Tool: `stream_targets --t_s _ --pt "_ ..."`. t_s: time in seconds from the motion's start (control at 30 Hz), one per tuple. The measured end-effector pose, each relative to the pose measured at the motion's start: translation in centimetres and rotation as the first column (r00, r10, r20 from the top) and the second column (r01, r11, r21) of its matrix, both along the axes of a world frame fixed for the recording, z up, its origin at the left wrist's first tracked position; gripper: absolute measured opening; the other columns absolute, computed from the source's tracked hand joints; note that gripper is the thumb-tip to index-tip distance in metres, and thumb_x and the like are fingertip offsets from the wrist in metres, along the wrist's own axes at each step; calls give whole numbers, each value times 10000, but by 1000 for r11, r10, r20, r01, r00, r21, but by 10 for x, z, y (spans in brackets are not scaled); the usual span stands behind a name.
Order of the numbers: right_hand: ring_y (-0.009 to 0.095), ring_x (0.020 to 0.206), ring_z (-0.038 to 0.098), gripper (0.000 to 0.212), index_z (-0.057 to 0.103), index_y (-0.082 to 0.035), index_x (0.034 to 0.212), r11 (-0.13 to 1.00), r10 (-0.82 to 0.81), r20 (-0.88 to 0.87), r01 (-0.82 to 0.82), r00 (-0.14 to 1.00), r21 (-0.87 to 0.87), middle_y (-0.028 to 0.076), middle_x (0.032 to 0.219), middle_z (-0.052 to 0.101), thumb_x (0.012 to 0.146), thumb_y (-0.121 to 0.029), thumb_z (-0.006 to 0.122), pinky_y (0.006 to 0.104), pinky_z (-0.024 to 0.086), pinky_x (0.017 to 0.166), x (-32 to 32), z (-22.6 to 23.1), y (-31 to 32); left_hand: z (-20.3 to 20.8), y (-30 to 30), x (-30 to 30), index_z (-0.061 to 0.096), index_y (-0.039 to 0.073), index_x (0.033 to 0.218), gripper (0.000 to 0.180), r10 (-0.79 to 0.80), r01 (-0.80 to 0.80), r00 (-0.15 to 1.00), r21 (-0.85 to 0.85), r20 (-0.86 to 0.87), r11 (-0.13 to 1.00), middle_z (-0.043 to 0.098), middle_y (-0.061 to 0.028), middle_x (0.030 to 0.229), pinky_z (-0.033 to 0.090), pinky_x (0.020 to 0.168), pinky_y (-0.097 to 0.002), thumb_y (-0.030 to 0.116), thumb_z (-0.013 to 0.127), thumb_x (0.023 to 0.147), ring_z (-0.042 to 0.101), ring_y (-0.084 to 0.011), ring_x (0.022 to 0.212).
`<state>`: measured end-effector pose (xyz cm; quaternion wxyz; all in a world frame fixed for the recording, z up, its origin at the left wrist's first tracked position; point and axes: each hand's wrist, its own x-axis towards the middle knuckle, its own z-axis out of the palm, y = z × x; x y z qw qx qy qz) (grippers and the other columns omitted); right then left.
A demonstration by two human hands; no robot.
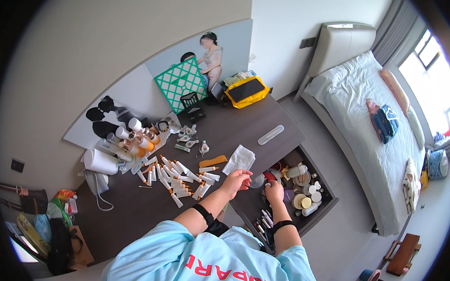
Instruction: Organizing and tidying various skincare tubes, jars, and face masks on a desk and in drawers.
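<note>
My left hand (237,182) is over the front edge of the brown desk (238,125), close to a folded white cloth (239,159). Its fingers are loosely bent and apart, and nothing shows in them. Inside the pulled-out drawer (309,225), my right hand (274,192) is closed, fingers down, among the cosmetics. Whatever it grips is too small and hidden to name. Just beyond it lies a red item (269,176). Gold-lidded jars (301,201) and white-capped bottles crowd the drawer's right side. Several slim tubes and pens (265,220) lie toward its near end.
Several white tubes with orange caps (178,176) spread over the desk's left part, beside an orange strip (212,161). Pump bottles (134,147) and a white canister (100,161) stand behind them. Farther back are a green lattice panel (182,83) and a yellow wipes pack (248,93).
</note>
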<state>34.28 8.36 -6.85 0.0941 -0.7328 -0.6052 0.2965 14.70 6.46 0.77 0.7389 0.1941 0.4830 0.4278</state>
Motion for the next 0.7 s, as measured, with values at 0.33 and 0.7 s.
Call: stream_targets --t_s 0.33,0.7 --pt "232 721 597 183 652 -25 865 897 207 -228 -91 951 433 120 808 615 720 -89 560 326 476 664 -60 62 19 -4 22 -82 569 77 922 112 288 -286 949 34 -128 957 573 -11 714 470 500 -207 86 554 811 545 -84 577" --pt "209 719 625 203 654 -41 909 976 54 -311 15 949 217 106 786 646 754 -134 561 315 484 667 -64 67 30 -9 35 -133 585 99 880 78 423 -428 900 -36 -100 903 572 10 715 473 522 -230 100 571 803 549 -84 589"
